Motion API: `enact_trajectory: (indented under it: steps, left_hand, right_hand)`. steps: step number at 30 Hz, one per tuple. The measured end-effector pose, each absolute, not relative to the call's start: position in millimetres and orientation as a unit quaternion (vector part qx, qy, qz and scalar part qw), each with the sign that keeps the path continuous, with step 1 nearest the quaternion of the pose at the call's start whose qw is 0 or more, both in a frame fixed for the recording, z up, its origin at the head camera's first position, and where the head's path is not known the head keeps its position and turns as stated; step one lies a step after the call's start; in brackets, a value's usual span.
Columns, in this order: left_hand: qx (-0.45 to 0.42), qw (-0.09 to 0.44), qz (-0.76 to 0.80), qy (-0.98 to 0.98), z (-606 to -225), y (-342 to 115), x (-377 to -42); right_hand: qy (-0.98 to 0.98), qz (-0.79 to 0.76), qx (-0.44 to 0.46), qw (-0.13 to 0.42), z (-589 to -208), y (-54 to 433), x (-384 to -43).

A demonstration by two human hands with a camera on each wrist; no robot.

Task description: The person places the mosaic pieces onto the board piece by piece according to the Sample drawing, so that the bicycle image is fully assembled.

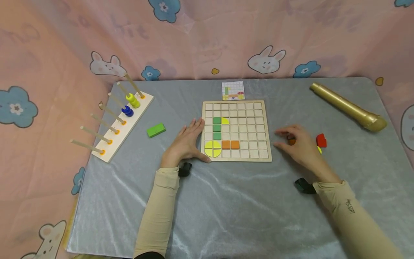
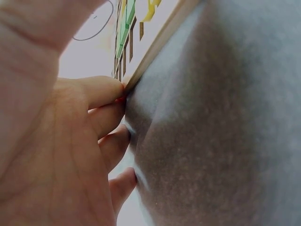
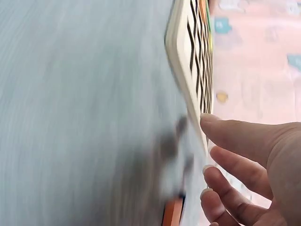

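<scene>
A wooden grid board (image 1: 250, 155) lies flat on the table. On it sit several green squares (image 1: 217, 128), a yellow quarter piece (image 1: 224, 121), a yellow circle of quarter pieces (image 1: 212, 148) and two orange squares (image 1: 230, 144). My left hand (image 1: 185, 144) rests against the board's left side, fingers spread and thumb at the lower left corner. To the right of the board, apart from it, hovers my right hand (image 1: 299, 147), thumb and fingers parted with nothing between them. An orange piece (image 3: 173, 212) lies on the cloth below that hand, partly hidden in the head view.
A small pattern card (image 1: 233, 90) lies behind the board. Red (image 1: 321, 140) and yellow (image 1: 319, 150) pieces are beside the right hand. A gold tube-like object (image 1: 349, 106) lies at the back right. Leftward are a green block (image 1: 156, 130) and a peg rack (image 1: 111, 154) with rings.
</scene>
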State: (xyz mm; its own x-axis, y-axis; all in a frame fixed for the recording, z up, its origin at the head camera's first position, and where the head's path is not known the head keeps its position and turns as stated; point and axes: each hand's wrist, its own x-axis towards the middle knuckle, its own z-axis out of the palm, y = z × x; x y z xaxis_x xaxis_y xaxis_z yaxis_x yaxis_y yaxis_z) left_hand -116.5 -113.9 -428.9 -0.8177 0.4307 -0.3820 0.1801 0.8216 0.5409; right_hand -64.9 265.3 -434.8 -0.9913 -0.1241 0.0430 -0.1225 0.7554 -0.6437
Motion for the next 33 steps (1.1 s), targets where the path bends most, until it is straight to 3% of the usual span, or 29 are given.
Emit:
enact_trajectory:
  steps: [7, 16, 33]
  left_hand:
    - [0.166, 0.251, 0.247, 0.921, -428, -114, -117]
    - [0.167, 0.252, 0.245, 0.921, -428, -114, -117]
    - [0.166, 0.253, 0.252, 0.919, -428, -114, -116]
  right_hand:
    - [0.944, -0.323, -0.040, -0.047, -436, 297, -63]
    - [0.954, -0.296, -0.036, -0.003, -435, 313, -53]
    - [0.959, -0.281, -0.022, -0.005, -440, 309, -53]
